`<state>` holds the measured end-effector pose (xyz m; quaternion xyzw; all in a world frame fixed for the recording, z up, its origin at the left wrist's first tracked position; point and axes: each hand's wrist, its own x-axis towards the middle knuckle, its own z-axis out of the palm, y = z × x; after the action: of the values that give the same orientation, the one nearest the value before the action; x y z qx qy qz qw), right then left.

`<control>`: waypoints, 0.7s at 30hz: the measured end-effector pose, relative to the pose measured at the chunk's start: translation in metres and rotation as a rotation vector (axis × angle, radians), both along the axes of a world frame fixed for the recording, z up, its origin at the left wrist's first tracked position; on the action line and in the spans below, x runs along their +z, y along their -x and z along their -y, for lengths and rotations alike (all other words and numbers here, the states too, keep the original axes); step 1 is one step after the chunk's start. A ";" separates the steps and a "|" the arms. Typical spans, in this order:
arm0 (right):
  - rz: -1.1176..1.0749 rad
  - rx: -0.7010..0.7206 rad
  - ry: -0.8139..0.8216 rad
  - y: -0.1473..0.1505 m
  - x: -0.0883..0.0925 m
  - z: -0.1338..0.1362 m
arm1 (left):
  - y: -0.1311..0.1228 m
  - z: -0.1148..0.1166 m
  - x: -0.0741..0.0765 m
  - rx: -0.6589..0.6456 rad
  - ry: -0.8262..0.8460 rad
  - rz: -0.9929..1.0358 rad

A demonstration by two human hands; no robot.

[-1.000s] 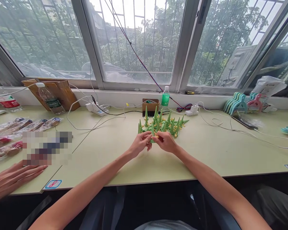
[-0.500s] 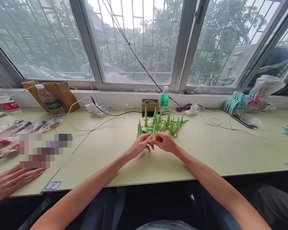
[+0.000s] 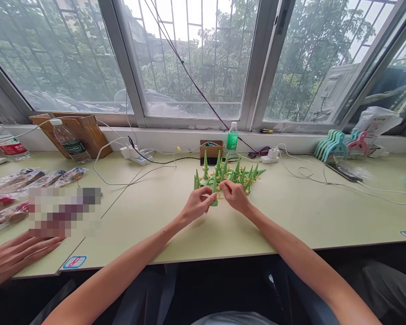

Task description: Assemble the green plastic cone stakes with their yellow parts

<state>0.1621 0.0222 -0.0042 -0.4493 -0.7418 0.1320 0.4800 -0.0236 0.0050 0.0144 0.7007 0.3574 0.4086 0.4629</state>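
Note:
A green plastic watering spike point(image 3: 214, 187) stands upright, point up, in the closed fingers of my left hand point(image 3: 198, 202). Pale yellow parts show at its right side near the base. Just to the right, my right hand point(image 3: 236, 196) is closed in a pinch; whatever its fingertips hold, if anything, is too small or hidden to name. Right behind both hands lies a cluster of similar green spikes point(image 3: 237, 168) with yellow fittings, many of them pointing up. My hands cover part of that cluster.
Behind the cluster are a small cardboard box point(image 3: 211, 149) and a green bottle point(image 3: 232, 137). Cables and a power strip point(image 3: 135, 155) run along the window side. Another person's hand point(image 3: 23, 253) rests at left near wrapped packets point(image 3: 66, 177). Hangers point(image 3: 331, 145) stand at right.
My hands have come apart slightly: the right moved up and away from the spike. The left now holds the spike upright with its base showing lower down.

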 end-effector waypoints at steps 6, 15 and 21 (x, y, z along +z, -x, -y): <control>0.202 0.043 0.146 -0.002 -0.005 -0.003 | -0.002 0.004 -0.002 -0.009 -0.247 -0.215; 0.273 0.073 0.197 0.001 -0.013 -0.007 | -0.004 0.001 -0.008 -0.020 -0.334 -0.313; 0.200 0.067 0.163 0.002 -0.010 -0.005 | -0.004 -0.001 -0.008 0.029 -0.329 -0.336</control>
<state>0.1600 0.0268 -0.0138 -0.4730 -0.7873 0.1624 0.3607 -0.0198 0.0056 0.0062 0.8198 0.3681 0.3453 0.2706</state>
